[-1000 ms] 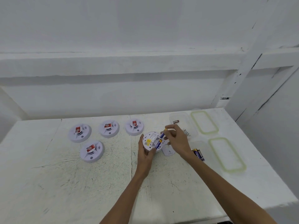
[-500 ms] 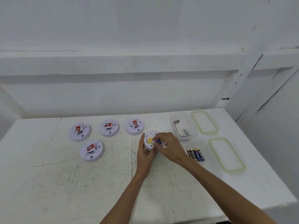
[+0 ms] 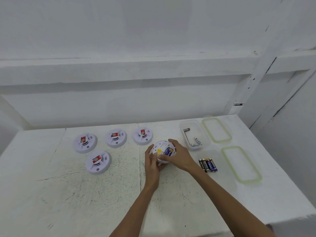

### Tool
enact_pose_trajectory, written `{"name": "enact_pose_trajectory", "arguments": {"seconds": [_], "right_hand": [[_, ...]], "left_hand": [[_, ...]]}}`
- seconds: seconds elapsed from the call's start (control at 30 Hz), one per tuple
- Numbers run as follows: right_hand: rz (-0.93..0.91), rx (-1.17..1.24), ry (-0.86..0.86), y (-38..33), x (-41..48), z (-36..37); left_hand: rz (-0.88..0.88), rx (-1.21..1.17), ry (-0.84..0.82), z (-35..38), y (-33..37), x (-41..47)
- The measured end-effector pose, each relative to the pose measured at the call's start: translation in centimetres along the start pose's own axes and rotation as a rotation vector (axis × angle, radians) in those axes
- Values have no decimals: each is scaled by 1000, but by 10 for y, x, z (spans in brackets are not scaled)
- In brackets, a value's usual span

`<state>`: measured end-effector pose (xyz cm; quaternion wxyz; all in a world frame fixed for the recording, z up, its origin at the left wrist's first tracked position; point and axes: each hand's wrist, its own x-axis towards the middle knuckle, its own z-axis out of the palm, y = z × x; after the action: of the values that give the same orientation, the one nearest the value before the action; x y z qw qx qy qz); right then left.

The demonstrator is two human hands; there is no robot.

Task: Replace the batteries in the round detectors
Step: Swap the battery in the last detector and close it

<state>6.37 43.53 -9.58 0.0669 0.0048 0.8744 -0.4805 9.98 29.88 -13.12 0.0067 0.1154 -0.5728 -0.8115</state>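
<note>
A white round detector [image 3: 161, 146] is held back side up above the middle of the table, with blue batteries [image 3: 168, 151] showing in its bay. My left hand [image 3: 151, 162] grips its left and near edge. My right hand [image 3: 179, 155] wraps over its right side, thumb lying across the near rim. Several fresh batteries [image 3: 207, 165] lie in a row just right of my right wrist. A clear box [image 3: 203, 134] behind them holds a few used batteries [image 3: 197, 140].
Several more white detectors with red labels lie face up at the left, among them a front detector [image 3: 97, 162] and a far-left detector [image 3: 85, 142]. Two green-rimmed clear lids [image 3: 216, 130] [image 3: 242, 164] lie at the right, near the table's right edge.
My right hand brought a battery down from above the detector into the bay, then closed over the detector's right side. The detector tipped flatter in my left hand.
</note>
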Motion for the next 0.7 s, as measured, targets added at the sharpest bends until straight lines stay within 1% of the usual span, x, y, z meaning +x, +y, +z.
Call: {"name": "enact_pose_trajectory", "arguments": {"seconds": [0.3, 0.53, 0.7], "right_hand": [[30, 203, 40, 8, -7, 0], [24, 201, 75, 4, -3, 1], [55, 267, 135, 5, 1, 1]], "left_hand": [[14, 19, -5, -1, -4, 2], [27, 2, 20, -1, -1, -1], [24, -24, 33, -1, 0, -2]]}}
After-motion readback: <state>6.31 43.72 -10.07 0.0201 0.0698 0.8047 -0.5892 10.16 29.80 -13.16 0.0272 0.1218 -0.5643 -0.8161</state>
